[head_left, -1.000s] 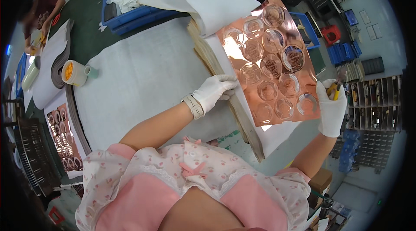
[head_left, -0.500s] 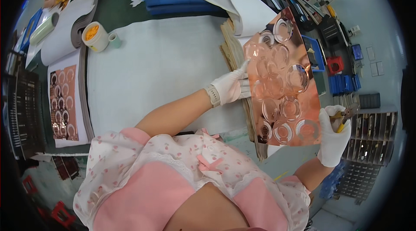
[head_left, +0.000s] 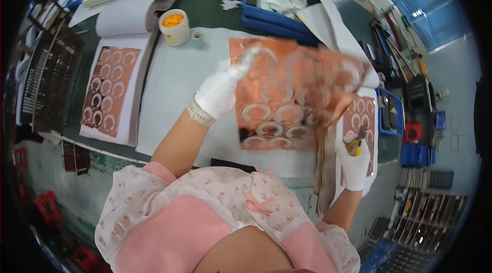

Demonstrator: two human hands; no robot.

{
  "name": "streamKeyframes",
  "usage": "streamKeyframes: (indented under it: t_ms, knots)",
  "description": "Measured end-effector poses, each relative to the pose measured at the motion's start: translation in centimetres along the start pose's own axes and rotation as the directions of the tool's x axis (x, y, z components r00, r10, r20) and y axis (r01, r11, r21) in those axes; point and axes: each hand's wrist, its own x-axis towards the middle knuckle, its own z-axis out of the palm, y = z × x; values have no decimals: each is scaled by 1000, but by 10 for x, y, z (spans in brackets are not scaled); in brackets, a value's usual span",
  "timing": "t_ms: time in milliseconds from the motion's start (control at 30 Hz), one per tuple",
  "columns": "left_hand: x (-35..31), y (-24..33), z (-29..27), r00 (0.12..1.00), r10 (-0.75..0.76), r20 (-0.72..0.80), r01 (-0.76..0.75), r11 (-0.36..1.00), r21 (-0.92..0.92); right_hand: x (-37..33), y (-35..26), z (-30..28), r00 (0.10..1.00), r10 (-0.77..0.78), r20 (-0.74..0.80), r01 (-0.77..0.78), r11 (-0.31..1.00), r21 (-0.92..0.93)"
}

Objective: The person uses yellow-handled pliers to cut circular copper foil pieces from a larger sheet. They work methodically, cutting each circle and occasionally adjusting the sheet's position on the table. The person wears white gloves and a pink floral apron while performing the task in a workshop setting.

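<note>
My left hand (head_left: 218, 91), in a white glove, grips a shiny copper sheet (head_left: 277, 101) by its left edge. Several ring shapes mark the sheet, and its right side is bent and blurred by motion above the white table cover. White-gloved too, my right hand (head_left: 352, 164) holds yellow-handled pliers (head_left: 357, 142), jaws pointing up and away from me. It hovers over or touches the right stack, where a second copper sheet (head_left: 363, 106) with rings lies on white paper; I cannot tell which. On the left stack rests another such sheet (head_left: 110, 88).
White paper sheets (head_left: 136, 4) curl back over the left stack. Nearby stand a white tub of orange pieces (head_left: 175, 28) and a small green cup (head_left: 197, 40). Blue bins (head_left: 279, 27) with white cloths sit at the back. A dark rack (head_left: 46, 73) is at far left.
The copper sheet has swung left from over the right stack to above the white cover. My right hand is off its edge and still has the pliers. Another ringed sheet now shows on the right stack.
</note>
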Motion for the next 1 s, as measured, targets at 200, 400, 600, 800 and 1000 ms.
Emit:
streamKeyframes:
  t_ms: [200, 400, 600, 800, 1000]
  knots:
    - [-45, 70, 28, 941, -334, -63, 333, 871, 361, 23, -74, 12, 842, -512, 170, 538, 775, -333]
    - [-64, 68, 34, 967, -254, -10, 246, 927, 285, 21, -166, 45, 420, -777, 470, 883, 229, -410]
    - [-76, 71, 38, 969, -209, 134, 175, 958, 228, 17, -192, 53, 279, -746, 604, 921, 30, -387]
    - [-74, 58, 34, 944, -280, 174, 179, 878, 444, 11, -197, 48, 278, -719, 637, 916, -2, -402]
    - [-77, 55, 38, 955, -223, 194, 148, 929, 338, 5, -199, 44, 272, -690, 671, 908, -48, -417]
